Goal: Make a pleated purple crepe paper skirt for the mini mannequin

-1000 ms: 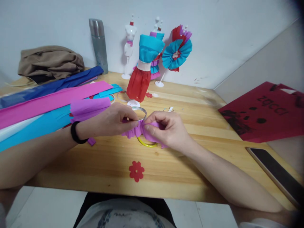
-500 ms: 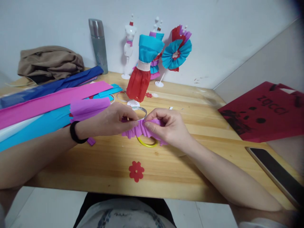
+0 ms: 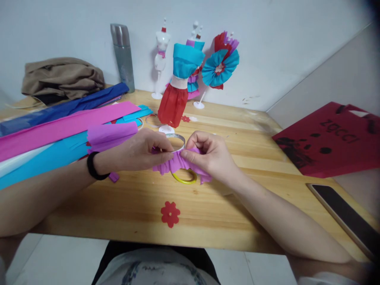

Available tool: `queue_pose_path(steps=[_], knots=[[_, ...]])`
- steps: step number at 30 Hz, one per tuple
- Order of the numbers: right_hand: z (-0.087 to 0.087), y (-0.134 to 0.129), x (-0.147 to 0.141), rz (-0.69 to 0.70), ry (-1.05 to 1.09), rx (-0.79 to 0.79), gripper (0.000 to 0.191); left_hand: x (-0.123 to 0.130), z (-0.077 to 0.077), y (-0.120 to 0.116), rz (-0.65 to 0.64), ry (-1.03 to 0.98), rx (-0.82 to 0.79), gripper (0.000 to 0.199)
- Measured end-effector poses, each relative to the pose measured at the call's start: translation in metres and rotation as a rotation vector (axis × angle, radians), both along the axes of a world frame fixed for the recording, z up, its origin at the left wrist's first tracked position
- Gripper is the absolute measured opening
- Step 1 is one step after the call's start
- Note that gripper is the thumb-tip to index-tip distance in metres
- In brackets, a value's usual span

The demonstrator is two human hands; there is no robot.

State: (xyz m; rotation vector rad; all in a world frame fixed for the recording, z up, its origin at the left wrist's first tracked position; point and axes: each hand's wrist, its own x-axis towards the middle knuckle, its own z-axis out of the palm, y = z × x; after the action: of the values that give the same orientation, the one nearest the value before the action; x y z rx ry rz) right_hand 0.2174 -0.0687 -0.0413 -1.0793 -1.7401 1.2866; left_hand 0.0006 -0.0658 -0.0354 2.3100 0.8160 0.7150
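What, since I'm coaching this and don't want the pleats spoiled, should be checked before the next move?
1. Left hand pinching the purple strip: ok, thumb and fingers close on its upper edge.
2. Right hand pinching the same strip: ok, thumb in front.
3. Pleats present between the hands: ok, folds show there.
4. Strip fastened to the white ring: cannot tell, the ring's lower part is hidden.
5. Yellow ring fully visible: not ok, the strip covers its upper part.
6. Red flower cutout apart from both hands: ok.
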Motion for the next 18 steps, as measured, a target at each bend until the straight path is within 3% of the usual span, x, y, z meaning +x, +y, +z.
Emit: queue_pose_path(steps=[6, 14, 18], knots=[[-0.002, 0.006, 0.000, 0.000, 0.035, -0.049, 0.036, 0.002, 0.005, -0.002, -0.037, 0.024, 0.039, 0.035], [-0.004, 0.013, 0.003, 0.007, -0.020, -0.073, 0.053, 0.002, 0.012, -0.002, -0.200, 0.078, 0.072, 0.038], [-0.003, 0.012, 0.004, 0.022, -0.025, -0.052, 0.048, -0.003, 0.005, 0.003, -0.145, 0.052, 0.080, 0.029]])
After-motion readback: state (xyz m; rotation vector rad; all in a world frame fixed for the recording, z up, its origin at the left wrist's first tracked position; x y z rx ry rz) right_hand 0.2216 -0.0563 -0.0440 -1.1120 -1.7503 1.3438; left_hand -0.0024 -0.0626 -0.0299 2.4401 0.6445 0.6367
